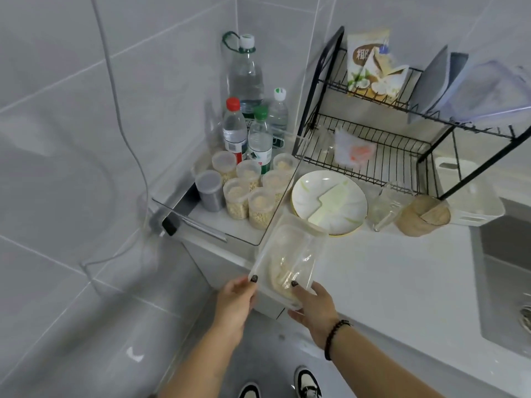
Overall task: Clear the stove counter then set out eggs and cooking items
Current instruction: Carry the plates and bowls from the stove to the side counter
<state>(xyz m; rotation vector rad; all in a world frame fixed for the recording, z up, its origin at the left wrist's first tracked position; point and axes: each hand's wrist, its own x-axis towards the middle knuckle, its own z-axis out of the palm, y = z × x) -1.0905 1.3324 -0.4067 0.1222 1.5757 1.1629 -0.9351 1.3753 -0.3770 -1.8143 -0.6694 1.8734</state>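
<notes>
Clear plastic, with something pale and yellowish inside: a lidded container (287,262) is held over the front edge of the white counter (388,271), at about 6 o'clock from the plate (327,202). The left hand (235,300) pinches its near left corner, thumb on top; the right hand (313,308) grips the near right end, fingers curled beneath. This looks like the clearing step, the box being carried off or shifted rather than set out, though which way it travels cannot be told.

The next move likely calls for a level carry, both hands keeping hold, to a free spot. Little room lies ahead: at 12 o'clock the plate with a pale green utensil; at 11 o'clock a clear panel (230,179) edging a cluster of grain jars (253,193) and water bottles (247,122). At 1 o'clock the black dish rack (373,145) overhangs, with a coconut shell (422,216) at 2 o'clock. The sink (505,271) lies at 3 o'clock. The panel's edge touches or nearly touches the box's far end.
</notes>
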